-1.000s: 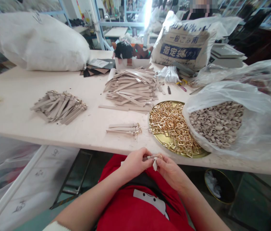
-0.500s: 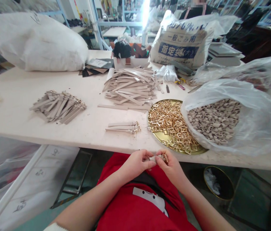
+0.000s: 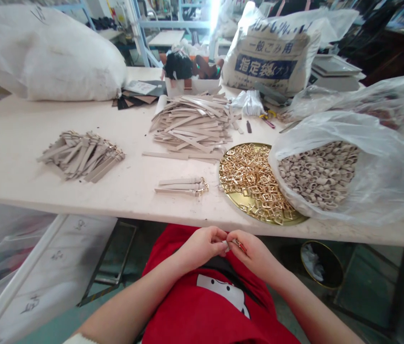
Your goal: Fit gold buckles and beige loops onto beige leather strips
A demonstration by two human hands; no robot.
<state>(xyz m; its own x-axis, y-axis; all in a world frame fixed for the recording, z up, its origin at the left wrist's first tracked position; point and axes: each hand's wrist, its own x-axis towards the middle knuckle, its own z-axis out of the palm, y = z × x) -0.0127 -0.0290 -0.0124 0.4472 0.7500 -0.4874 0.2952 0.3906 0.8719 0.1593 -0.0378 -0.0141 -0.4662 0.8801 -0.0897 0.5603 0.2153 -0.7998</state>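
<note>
Just off the table's front edge, over my lap, my left hand and my right hand meet with fingers pinched. Between them is a beige strap, mostly hidden by my fingers. A gold buckle shows at my right fingers. On the table ahead lie several finished-looking straps with gold buckles. To their right, a round gold tray bears a heap of gold buckles. Beside it, an open clear plastic bag holds many small beige loops.
A pile of flat beige strips lies mid-table, and a heap of buckled straps at left. Large white sacks and a printed sack stand behind. Scissors lie near the back. A bin stands below the table.
My hands have drawn closer together and slightly lower, and less of the strap shows between them. The view has shifted a little; the things on the table look unmoved.
</note>
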